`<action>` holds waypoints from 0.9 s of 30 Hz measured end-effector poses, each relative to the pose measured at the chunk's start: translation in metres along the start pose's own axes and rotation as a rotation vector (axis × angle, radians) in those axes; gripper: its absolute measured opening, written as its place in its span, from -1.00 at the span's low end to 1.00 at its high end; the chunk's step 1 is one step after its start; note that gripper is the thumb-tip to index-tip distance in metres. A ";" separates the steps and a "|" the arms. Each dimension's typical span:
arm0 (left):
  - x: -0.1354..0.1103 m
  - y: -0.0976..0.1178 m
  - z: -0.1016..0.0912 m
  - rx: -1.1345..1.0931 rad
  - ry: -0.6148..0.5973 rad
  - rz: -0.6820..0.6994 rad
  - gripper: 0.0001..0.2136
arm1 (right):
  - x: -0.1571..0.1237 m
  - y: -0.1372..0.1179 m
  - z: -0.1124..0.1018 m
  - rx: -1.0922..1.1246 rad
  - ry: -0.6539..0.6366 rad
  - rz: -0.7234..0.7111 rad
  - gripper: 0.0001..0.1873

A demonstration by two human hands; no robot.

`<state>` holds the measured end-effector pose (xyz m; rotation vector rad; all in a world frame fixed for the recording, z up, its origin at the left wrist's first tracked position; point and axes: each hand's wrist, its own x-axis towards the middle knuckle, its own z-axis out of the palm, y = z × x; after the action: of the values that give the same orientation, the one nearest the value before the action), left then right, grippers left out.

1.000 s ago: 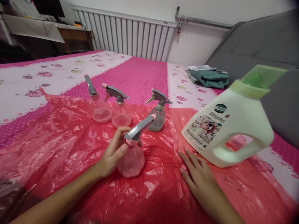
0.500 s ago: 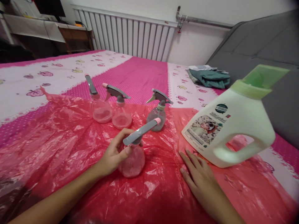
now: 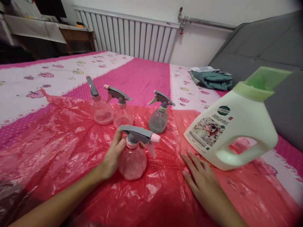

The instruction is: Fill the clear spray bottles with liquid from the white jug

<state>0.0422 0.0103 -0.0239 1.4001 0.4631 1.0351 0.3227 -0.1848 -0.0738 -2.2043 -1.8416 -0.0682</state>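
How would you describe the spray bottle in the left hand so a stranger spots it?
On the bed, find the red plastic sheet with four spray bottles. This spray bottle is nearest, in the left hand. Only its pink nozzle points right, toward the jug.

Spray bottle [image 3: 132,157] left of jug [image 3: 234,129]

Bare left hand [image 3: 110,159], bare right hand [image 3: 203,186], bare forearms [image 3: 59,201], slender fingers [image 3: 194,160], short nails

The left hand's [image 3: 113,156] fingers [image 3: 121,142] partly vanish behind the neck of the clear pink round spray bottle [image 3: 132,162]. The label print on the white plastic detergent jug [image 3: 246,123] is too small to read. Both forearms run off the bottom edge.
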 end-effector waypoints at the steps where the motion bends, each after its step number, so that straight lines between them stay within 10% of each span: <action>1: 0.000 0.000 0.000 -0.001 0.014 -0.008 -0.64 | 0.000 0.000 0.000 -0.002 0.007 0.002 -0.42; 27: 0.001 0.009 0.004 0.097 -0.108 -0.021 -0.49 | -0.001 -0.003 -0.003 -0.033 0.003 0.003 -0.41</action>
<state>0.0429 0.0078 -0.0150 1.5258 0.4523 0.9258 0.3200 -0.1858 -0.0704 -2.2271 -1.8484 -0.1022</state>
